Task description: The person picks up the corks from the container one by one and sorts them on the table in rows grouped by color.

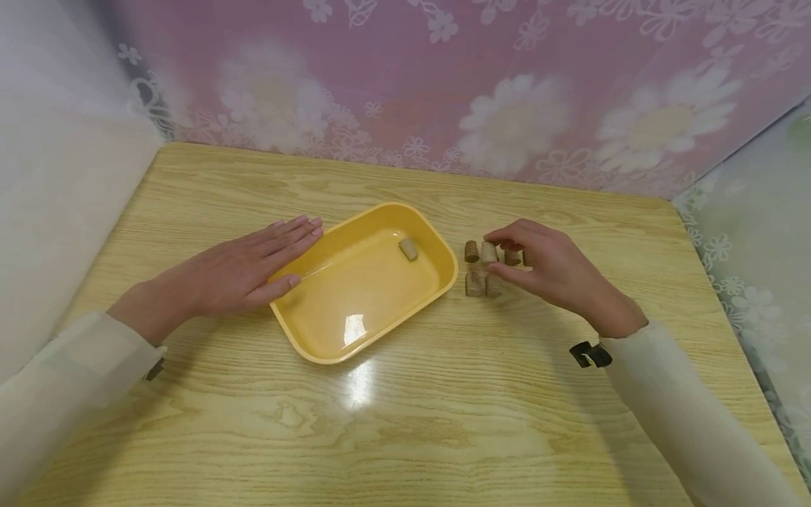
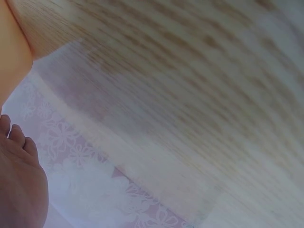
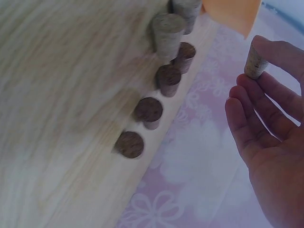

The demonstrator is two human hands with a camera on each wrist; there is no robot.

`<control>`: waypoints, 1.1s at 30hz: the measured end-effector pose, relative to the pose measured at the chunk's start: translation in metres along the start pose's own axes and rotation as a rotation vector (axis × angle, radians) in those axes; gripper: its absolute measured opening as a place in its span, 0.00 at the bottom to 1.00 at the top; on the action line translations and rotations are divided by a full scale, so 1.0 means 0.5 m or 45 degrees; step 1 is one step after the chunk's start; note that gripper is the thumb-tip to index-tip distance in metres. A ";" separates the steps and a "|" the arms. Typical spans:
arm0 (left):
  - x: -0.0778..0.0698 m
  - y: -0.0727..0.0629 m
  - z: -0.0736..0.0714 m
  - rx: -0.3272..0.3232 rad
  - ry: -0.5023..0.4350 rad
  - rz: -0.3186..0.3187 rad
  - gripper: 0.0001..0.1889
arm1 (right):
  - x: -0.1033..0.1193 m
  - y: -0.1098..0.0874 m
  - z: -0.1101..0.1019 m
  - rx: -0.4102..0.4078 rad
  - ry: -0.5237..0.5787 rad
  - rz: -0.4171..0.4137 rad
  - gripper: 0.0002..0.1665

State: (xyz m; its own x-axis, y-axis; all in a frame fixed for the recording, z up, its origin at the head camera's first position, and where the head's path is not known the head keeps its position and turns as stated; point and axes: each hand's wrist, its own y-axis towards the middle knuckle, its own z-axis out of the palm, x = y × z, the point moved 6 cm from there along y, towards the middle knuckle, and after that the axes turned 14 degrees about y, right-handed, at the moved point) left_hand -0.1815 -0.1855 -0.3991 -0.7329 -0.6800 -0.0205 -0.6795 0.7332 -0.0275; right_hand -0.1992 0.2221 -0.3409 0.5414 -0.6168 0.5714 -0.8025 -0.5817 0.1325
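Observation:
My right hand (image 1: pixel 548 264) pinches a pale cork (image 3: pixel 255 64) between thumb and fingertips, raised off the table in the right wrist view. Around it, several more corks (image 1: pixel 475 284) stand on the wood in two short rows, some partly hidden by the fingers. To their left is a yellow plastic tray (image 1: pixel 374 352) with one cork (image 1: pixel 408 248) lying inside, near its right end. Straight fingers of my left hand (image 1: pixel 243 267) rest on the tray's left rim, thumb over the edge. The left wrist view catches only part of that hand (image 2: pixel 21 180) and the tray's side.
The wood-grain table (image 1: pixel 431 436) carries the tray and corks. A pink flowered cloth (image 1: pixel 393 84) hangs behind its back edge. Pale sheets stand at the left (image 1: pixel 70 155) and right (image 1: pixel 754 211) sides.

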 end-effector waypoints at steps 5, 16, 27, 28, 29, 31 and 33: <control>0.000 0.000 0.000 0.005 -0.006 0.000 0.39 | -0.016 -0.019 -0.003 -0.003 0.002 0.027 0.24; 0.001 0.000 0.001 0.005 -0.003 0.000 0.40 | -0.051 -0.054 -0.005 -0.022 0.034 0.077 0.24; -0.001 0.001 -0.001 0.005 -0.002 0.007 0.39 | -0.078 -0.079 -0.002 -0.005 0.035 0.175 0.26; -0.001 0.001 -0.001 0.004 -0.001 0.008 0.39 | -0.080 -0.081 -0.002 -0.005 0.032 0.182 0.26; -0.001 0.001 -0.001 0.003 -0.002 0.007 0.39 | -0.082 -0.083 -0.001 -0.005 0.028 0.186 0.26; 0.000 0.000 -0.001 0.005 -0.006 0.004 0.39 | -0.086 -0.085 0.001 -0.007 0.027 0.184 0.25; 0.000 0.000 -0.001 0.008 -0.009 0.001 0.39 | -0.087 -0.088 0.003 -0.010 0.024 0.177 0.25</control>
State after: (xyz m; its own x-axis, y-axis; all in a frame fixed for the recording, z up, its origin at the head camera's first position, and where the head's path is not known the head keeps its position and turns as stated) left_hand -0.1817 -0.1854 -0.3988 -0.7332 -0.6795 -0.0279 -0.6787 0.7337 -0.0336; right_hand -0.1873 0.2738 -0.3727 0.4199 -0.6812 0.5997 -0.8715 -0.4871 0.0568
